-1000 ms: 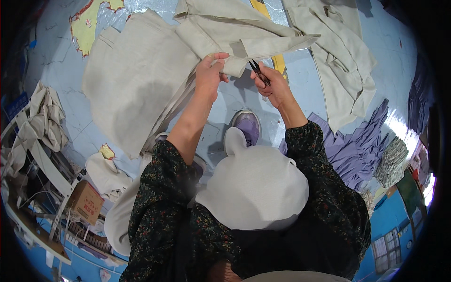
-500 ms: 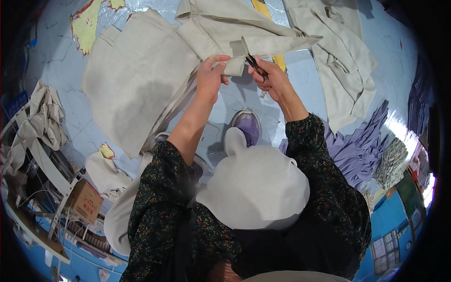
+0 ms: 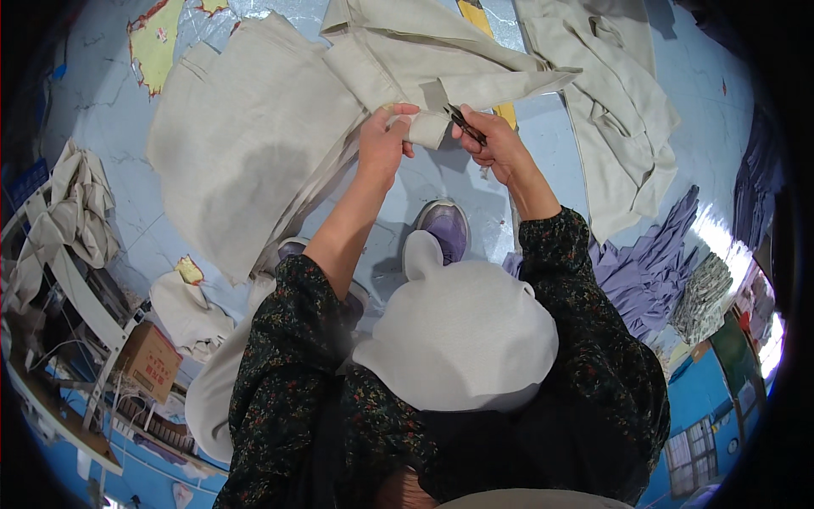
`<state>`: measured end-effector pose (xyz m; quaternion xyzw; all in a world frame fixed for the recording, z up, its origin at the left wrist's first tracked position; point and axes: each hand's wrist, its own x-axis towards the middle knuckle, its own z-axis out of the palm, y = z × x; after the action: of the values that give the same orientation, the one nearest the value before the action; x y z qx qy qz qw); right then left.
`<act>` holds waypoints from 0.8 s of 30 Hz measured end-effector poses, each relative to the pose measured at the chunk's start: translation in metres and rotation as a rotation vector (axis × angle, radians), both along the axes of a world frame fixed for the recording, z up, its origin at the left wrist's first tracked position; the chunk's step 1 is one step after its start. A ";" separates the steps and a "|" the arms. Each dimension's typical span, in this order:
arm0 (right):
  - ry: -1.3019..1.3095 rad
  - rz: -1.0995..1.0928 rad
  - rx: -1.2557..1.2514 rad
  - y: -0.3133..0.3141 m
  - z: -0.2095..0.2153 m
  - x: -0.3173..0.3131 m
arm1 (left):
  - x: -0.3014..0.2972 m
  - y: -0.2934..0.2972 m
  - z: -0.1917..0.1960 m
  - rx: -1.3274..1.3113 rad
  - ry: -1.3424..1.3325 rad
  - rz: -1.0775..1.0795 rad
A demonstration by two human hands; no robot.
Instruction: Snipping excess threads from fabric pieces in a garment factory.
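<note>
My left hand [image 3: 384, 142] is closed, thumb and fingers pinching a narrow end of beige fabric [image 3: 430, 130]. In my right hand [image 3: 496, 146] is a pair of small black thread snips [image 3: 468, 125], their tips pointing up and left beside that fabric end. A small grey-looking piece [image 3: 435, 93] shows just past the tips; I cannot tell whether it is a flap or a shadow. The strip joins a larger spread of beige cloth [image 3: 246, 110] on the left and folded beige cloth [image 3: 424, 51] at the far side.
More beige cloth [image 3: 606, 110] lies at the right, with a heap of purple fabric [image 3: 649, 271] nearer me. A cardboard box [image 3: 151, 360] and a white metal frame [image 3: 80, 293] stand at the left. My purple shoe [image 3: 444, 229] is on the pale blue floor.
The fabric end by the snips has dropped from a raised fold to lie flatter. Both hands have shifted slightly, the right a little down and right.
</note>
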<state>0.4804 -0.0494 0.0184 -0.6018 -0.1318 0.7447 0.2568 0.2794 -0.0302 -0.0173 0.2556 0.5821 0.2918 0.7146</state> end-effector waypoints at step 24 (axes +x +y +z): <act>-0.417 0.391 0.489 0.176 -0.082 -0.083 | -0.004 -0.019 -0.009 0.082 0.124 -0.117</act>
<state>0.3973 0.1269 -0.0633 -0.6247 -0.4678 0.5877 0.2136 0.2754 -0.0489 -0.0264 0.3358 0.5968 0.2567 0.6821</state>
